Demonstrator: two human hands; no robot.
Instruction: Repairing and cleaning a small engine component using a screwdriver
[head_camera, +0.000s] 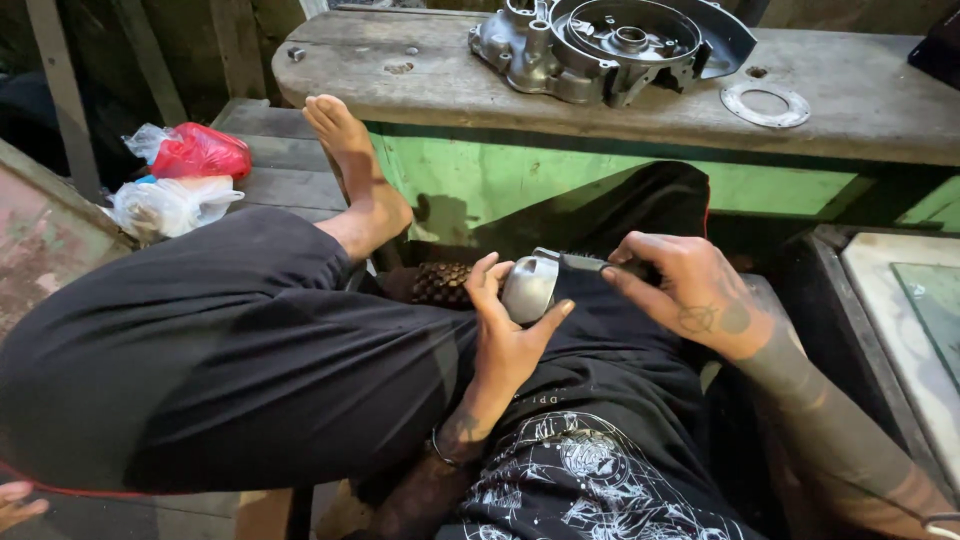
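Centre frame, over your lap: your left hand (505, 330) cups a small rounded silver metal part (530, 288), fingers curled around its left side and thumb on its lower right. Your right hand (690, 295) is closed on a dark slim tool (590, 264), its tip touching the top edge of the part.

Risks as I judge them:
- The tool tip sits right beside your left fingertips; a slip off the curved metal likely drives it into them.
- The part is held in the palm only, nothing under it but your black trousers (220, 340); push hard and it could twist out and drop between your legs, hard to find in that dark gap.
- Rounded, shiny surface, so poor bite for the tool.
- Your bare foot (355, 170) is up left of centre, against the green bench front (480, 180), near any falling piece.

Top of frame: grey engine casing (610, 45) and a flat ring gasket (765, 104) lie on the wooden bench top (400, 70); the casing is near the front edge, so a knee bump might shift it. Plastic bags (180, 175), upper left, well apart.
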